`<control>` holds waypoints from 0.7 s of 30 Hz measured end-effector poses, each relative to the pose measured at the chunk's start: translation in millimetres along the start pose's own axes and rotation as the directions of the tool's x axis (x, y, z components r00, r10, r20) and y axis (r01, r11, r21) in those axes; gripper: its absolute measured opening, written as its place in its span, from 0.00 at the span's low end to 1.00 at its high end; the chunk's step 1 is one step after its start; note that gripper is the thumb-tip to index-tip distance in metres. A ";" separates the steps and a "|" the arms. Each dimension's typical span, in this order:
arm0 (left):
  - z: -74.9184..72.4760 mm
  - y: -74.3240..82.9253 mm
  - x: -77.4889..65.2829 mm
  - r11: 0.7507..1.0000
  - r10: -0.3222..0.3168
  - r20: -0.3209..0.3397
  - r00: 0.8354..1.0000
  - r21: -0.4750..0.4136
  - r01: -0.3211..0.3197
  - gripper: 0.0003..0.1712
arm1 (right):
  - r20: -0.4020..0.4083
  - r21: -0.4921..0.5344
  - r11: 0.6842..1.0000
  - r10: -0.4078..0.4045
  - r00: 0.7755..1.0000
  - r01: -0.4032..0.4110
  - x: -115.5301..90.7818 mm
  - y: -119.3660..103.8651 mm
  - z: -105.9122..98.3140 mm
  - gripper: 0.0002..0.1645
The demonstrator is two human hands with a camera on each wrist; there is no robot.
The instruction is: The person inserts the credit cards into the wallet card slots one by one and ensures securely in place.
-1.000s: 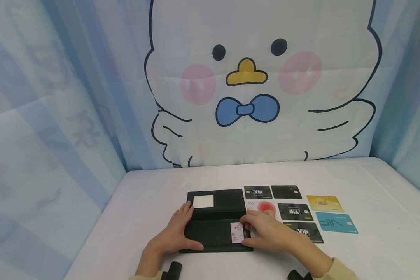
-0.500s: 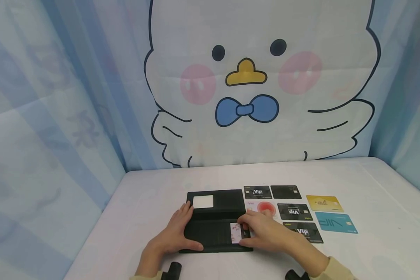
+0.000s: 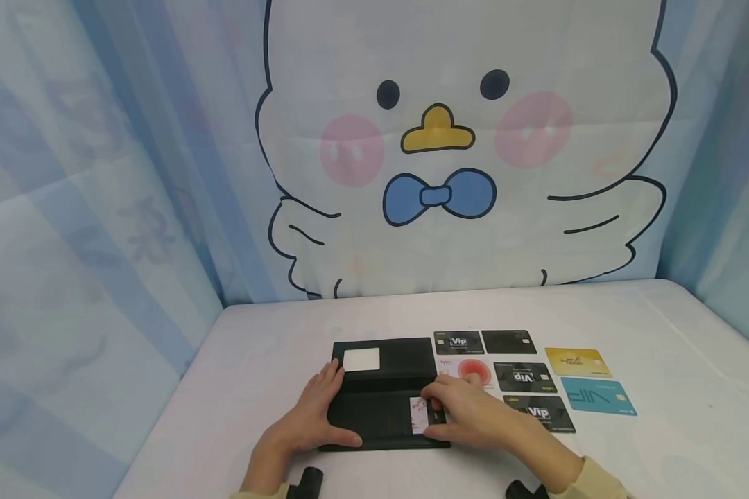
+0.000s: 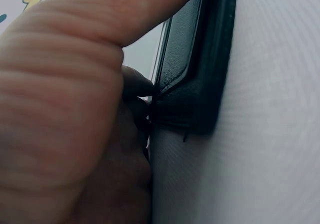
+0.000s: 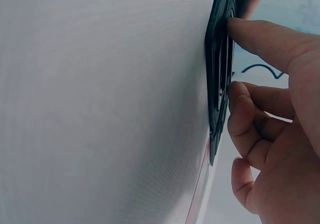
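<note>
A black wallet [image 3: 368, 416] lies spread flat on the table. My left hand [image 3: 312, 414] rests on its left side, fingers straight along the edge and thumb laid over the lower flap. In the left wrist view the thumb [image 4: 95, 14] crosses the wallet's corner. A white card with pink flowers [image 3: 419, 416] lies partly in a pocket on the right of the lower flap. My right hand [image 3: 474, 414] pinches its outer end between thumb and bent forefinger. A dark strip with small marks shows right of it. In the right wrist view the thumb [image 5: 255, 37] presses down there.
A white rectangle [image 3: 362, 359] shows on the upper flap. Right of the wallet lie several black cards [image 3: 524, 378], a card with a red circle [image 3: 474, 371] partly behind my right hand, a gold card [image 3: 578, 362] and a teal card [image 3: 598, 396]. A printed curtain [image 3: 437, 249] hangs behind the table.
My right hand has moved slightly left with the flowered card, which now shows less and sits deeper in the pocket. More of the dark strip beside it shows. My left hand stays in place.
</note>
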State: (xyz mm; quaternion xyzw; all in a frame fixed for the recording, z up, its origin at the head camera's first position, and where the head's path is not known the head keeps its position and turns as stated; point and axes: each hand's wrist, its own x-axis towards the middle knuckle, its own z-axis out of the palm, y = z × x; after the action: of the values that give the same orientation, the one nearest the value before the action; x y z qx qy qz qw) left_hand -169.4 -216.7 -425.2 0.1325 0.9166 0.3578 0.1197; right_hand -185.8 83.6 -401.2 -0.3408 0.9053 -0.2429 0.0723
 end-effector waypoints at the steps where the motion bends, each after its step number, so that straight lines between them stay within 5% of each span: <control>1: 0.0 0.0 0.0 1.000 0.001 0.000 1.000 0.001 -0.001 0.70 | -0.002 0.000 1.000 -0.002 1.000 0.002 0.1 -0.2 0.0 0.26; 21: 0.6 1.3 0.6 1.000 -0.015 -0.004 1.000 -0.001 0.015 0.70 | -0.014 -0.011 1.000 -0.019 1.000 0.018 -0.7 -1.4 1.5 0.25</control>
State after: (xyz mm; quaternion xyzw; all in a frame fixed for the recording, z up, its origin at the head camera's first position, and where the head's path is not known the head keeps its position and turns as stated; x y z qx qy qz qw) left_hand -169.6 -215.3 -424.8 0.1249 0.9176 0.3576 0.1205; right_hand -184.0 82.6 -401.8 -0.3478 0.9039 -0.2411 0.0618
